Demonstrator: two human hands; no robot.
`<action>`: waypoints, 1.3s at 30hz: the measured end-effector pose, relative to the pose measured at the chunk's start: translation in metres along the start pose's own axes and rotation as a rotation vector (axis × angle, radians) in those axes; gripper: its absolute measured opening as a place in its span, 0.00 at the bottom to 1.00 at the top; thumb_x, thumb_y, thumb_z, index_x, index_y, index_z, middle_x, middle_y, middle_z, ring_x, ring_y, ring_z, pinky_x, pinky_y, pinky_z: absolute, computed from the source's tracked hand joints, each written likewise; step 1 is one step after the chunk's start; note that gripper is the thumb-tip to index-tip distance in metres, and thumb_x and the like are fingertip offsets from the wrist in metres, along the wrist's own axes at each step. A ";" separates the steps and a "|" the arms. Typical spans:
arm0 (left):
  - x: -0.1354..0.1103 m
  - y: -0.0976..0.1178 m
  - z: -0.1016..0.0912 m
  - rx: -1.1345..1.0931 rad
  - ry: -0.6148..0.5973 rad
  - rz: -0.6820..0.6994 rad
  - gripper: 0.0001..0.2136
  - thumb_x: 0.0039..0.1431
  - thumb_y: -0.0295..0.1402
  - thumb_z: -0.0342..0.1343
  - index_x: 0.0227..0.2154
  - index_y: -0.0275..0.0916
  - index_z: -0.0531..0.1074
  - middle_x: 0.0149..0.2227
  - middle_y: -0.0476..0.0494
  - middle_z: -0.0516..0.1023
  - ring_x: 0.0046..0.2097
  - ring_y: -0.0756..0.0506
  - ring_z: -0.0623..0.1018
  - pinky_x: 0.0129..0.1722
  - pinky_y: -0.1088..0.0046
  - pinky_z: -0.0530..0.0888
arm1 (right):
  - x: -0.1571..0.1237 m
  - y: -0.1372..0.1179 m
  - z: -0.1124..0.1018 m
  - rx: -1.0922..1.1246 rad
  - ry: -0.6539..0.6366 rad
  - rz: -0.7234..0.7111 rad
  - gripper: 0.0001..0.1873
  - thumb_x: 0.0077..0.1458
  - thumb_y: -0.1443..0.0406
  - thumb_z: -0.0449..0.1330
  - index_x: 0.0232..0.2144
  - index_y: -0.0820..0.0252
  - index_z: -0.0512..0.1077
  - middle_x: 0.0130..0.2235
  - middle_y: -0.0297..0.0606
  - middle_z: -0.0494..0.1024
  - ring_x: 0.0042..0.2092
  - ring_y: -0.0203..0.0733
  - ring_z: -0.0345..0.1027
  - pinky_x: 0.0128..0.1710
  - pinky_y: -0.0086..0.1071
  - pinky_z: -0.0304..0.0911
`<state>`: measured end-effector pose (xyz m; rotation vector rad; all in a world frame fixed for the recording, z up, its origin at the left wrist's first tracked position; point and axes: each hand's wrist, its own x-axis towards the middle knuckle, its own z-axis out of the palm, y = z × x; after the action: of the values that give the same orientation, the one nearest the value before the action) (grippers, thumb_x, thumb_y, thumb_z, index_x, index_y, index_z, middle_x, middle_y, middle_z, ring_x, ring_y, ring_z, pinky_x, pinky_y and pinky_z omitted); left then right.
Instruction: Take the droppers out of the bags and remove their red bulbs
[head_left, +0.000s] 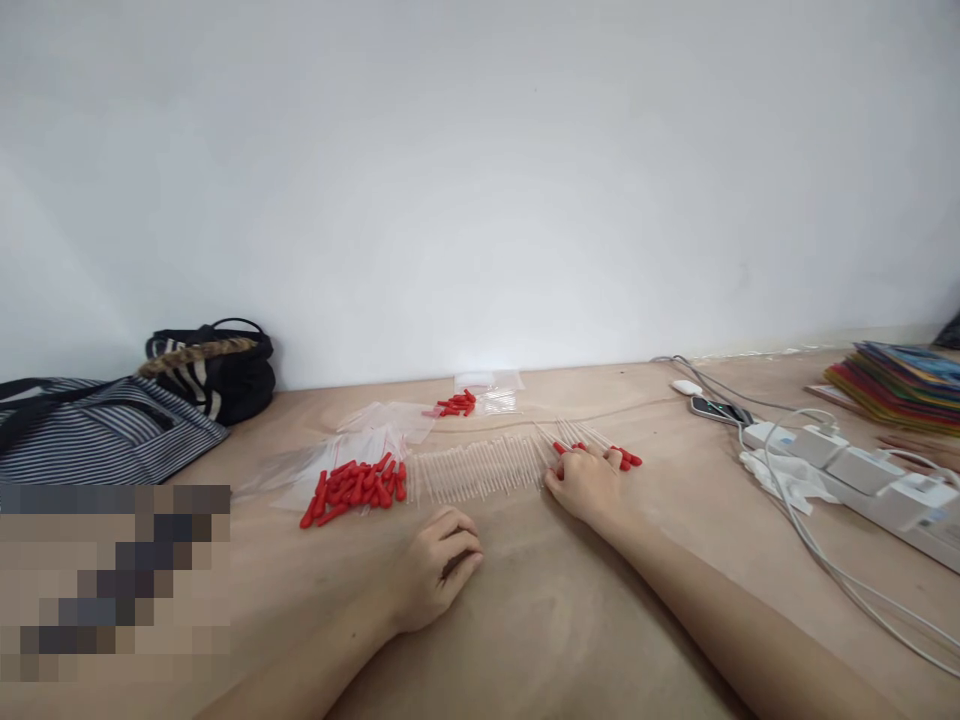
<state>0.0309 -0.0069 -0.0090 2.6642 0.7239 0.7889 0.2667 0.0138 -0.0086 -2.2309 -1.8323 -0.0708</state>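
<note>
A row of clear thin tubes (480,467) lies side by side across the wooden table (570,620). My right hand (589,478) rests palm down at the row's right end, its fingers spread over several tubes with red caps (628,458). My left hand (439,565) lies on the bare table in front of the row, fingers loosely curled, with nothing visible in it. A pile of loose red caps (354,487) sits at the row's left end. A smaller heap of red caps (457,403) lies farther back.
Clear plastic bags (382,425) lie behind the caps. A striped bag (97,425) and a black bag (217,370) stand at the left by the wall. White power strips (862,470) with cables, a phone (718,408) and stacked coloured sheets (900,380) are at the right.
</note>
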 end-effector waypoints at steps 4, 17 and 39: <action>0.000 -0.004 0.005 -0.020 0.026 -0.044 0.08 0.58 0.27 0.47 0.27 0.37 0.70 0.30 0.44 0.72 0.35 0.48 0.71 0.36 0.71 0.70 | -0.001 -0.001 0.002 0.081 0.068 0.009 0.15 0.51 0.62 0.51 0.19 0.60 0.71 0.28 0.43 0.75 0.40 0.49 0.63 0.40 0.40 0.45; 0.034 -0.002 0.038 -0.674 0.176 -0.509 0.17 0.59 0.45 0.42 0.30 0.35 0.67 0.29 0.47 0.72 0.32 0.48 0.72 0.31 0.73 0.72 | -0.046 -0.045 0.018 0.462 0.386 -0.501 0.13 0.56 0.65 0.51 0.21 0.59 0.68 0.24 0.30 0.70 0.31 0.33 0.59 0.35 0.32 0.42; 0.001 -0.006 0.012 -0.104 0.056 -0.265 0.06 0.55 0.29 0.50 0.29 0.39 0.72 0.29 0.49 0.77 0.33 0.48 0.74 0.34 0.73 0.69 | -0.040 -0.001 0.018 0.369 0.322 -0.935 0.15 0.59 0.61 0.49 0.27 0.57 0.72 0.22 0.31 0.69 0.31 0.34 0.58 0.39 0.35 0.43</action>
<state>0.0356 -0.0024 -0.0205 2.3969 0.9965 0.8072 0.2550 -0.0198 -0.0335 -0.9290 -2.2770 -0.2209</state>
